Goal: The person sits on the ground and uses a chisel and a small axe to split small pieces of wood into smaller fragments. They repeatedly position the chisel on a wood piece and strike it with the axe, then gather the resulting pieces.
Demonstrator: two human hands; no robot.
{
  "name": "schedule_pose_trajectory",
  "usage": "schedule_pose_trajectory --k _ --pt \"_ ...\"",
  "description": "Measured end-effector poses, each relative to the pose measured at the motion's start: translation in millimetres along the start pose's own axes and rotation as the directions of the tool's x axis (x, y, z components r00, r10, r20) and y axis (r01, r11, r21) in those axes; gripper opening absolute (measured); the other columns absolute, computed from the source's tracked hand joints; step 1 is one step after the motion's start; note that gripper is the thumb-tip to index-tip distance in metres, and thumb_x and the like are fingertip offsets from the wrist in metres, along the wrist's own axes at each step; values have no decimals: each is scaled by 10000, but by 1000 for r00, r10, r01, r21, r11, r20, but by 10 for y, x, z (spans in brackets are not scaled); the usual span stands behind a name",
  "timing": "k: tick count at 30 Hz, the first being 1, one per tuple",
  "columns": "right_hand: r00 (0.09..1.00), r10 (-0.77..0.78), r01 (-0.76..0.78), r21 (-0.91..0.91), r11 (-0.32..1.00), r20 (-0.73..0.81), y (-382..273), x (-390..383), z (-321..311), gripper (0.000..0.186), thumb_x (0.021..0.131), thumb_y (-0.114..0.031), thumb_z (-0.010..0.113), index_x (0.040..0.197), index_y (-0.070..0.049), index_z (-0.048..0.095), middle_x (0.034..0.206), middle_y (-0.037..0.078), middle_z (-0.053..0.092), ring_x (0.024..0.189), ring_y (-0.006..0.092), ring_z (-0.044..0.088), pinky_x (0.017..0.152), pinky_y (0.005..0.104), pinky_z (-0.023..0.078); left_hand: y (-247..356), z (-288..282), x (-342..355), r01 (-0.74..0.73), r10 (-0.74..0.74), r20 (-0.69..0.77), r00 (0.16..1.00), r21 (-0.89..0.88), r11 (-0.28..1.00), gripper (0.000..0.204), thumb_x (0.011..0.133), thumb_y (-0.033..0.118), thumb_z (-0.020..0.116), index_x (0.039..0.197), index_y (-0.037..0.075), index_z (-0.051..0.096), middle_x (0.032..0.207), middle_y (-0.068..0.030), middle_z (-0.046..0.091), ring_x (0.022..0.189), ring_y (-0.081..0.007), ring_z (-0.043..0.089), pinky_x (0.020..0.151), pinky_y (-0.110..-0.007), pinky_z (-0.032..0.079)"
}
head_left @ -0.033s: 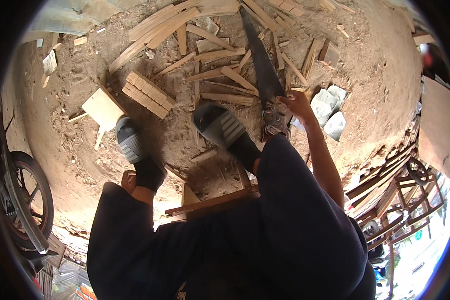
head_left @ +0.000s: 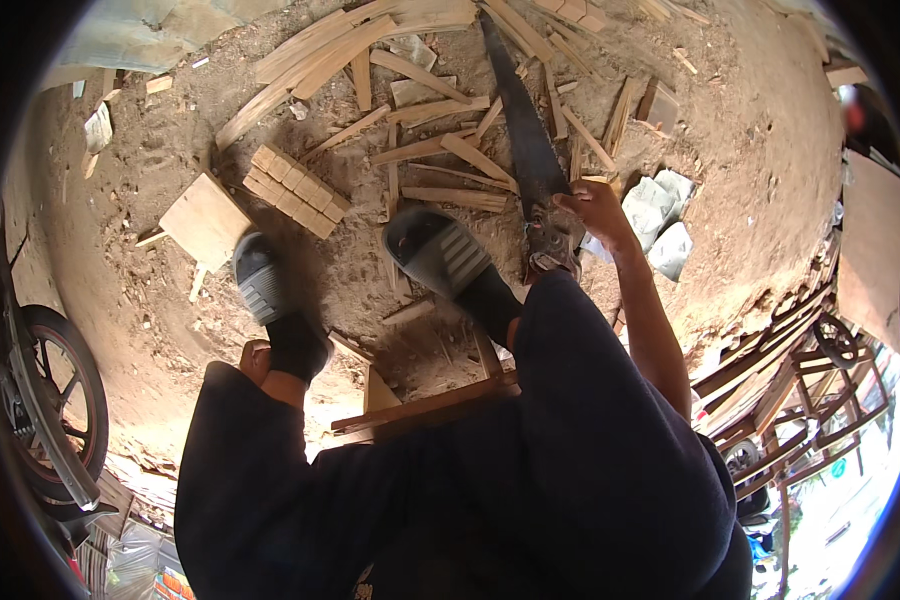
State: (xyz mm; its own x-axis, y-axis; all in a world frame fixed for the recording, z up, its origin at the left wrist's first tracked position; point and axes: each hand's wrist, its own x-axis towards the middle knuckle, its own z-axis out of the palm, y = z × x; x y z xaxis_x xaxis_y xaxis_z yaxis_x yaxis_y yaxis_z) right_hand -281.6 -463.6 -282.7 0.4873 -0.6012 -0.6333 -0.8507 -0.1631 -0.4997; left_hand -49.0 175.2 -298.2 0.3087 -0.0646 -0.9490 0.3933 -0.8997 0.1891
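Observation:
My right hand (head_left: pixel 597 214) is closed on a handsaw (head_left: pixel 530 140) at the handle end, beside my right knee. The saw's dark blade points away from me, over scattered wood strips. Its worn handle (head_left: pixel 550 243) shows partly below my fingers. My left hand (head_left: pixel 254 361) is low beside my left ankle, fingers curled; what they hold, if anything, is hidden. Ahead of my left slipper (head_left: pixel 257 280) lies a pale square wood board (head_left: pixel 206 222), touching the slipper's toe. Near it is a stack of small wood blocks (head_left: pixel 296 190). My right slipper (head_left: pixel 438 245) is on the dirt left of the saw handle.
Long curved planks (head_left: pixel 315 70) lie at the far side among loose offcuts (head_left: pixel 460 150). Grey crumpled pieces (head_left: pixel 658 210) rest right of my hand. A motorcycle wheel (head_left: pixel 65 400) stands at left, a wooden frame (head_left: pixel 820 420) at right. A wooden edge (head_left: pixel 425 408) crosses between my legs.
The square board and the tip of my left slipper have shifted very slightly. My right hand and the handsaw have hardly moved.

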Motion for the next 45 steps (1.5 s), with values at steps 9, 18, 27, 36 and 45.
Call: schedule_pose_trajectory --k 9,18,27,36,45 --pt "983 148 -129 166 978 -111 292 -599 -1258 327 827 -226 697 1025 31 662 967 109 686 869 148 612 793 281 442 -26 21 206 5 -5 -1 1000 -56 998 306 926 256 530 1130 31 561 1014 -169 629 810 -242 646 699 -357 518" --pt "841 277 -328 -31 944 -464 2186 -681 -1185 268 857 -234 597 976 -18 702 838 125 698 771 186 671 685 331 529 106 19 425 -21 21 7 1000 -70 997 300 930 253 524 1130 31 557 1005 -168 629 801 -236 647 685 -353 520" --pt "918 -195 42 -404 914 -345 -196 -823 484 917 665 -330 815 1371 -15 323 1367 229 367 1212 405 412 950 465 411 202 -254 387 -199 165 -200 966 -161 967 295 935 250 518 1129 30 553 997 -167 629 792 -230 648 672 -348 522" --pt "993 61 -109 -587 802 -102 -229 -566 680 1371 477 -432 895 1471 -46 32 1489 282 110 1373 420 158 1059 623 179 2238 316 -30 -632 715 -83 694 405 661 154 902 127 555 1021 38 594 893 -98 650 762 -200 625 674 -316 489" --pt "958 -11 -134 -481 866 -287 -171 -463 701 1148 646 -277 825 1474 -51 63 1359 207 364 1271 362 347 941 598 296 2790 1021 40 -801 583 731 355 560 -214 343 802 163 644 1131 106 567 1186 -99 543 1121 -256 502 900 -427 416"
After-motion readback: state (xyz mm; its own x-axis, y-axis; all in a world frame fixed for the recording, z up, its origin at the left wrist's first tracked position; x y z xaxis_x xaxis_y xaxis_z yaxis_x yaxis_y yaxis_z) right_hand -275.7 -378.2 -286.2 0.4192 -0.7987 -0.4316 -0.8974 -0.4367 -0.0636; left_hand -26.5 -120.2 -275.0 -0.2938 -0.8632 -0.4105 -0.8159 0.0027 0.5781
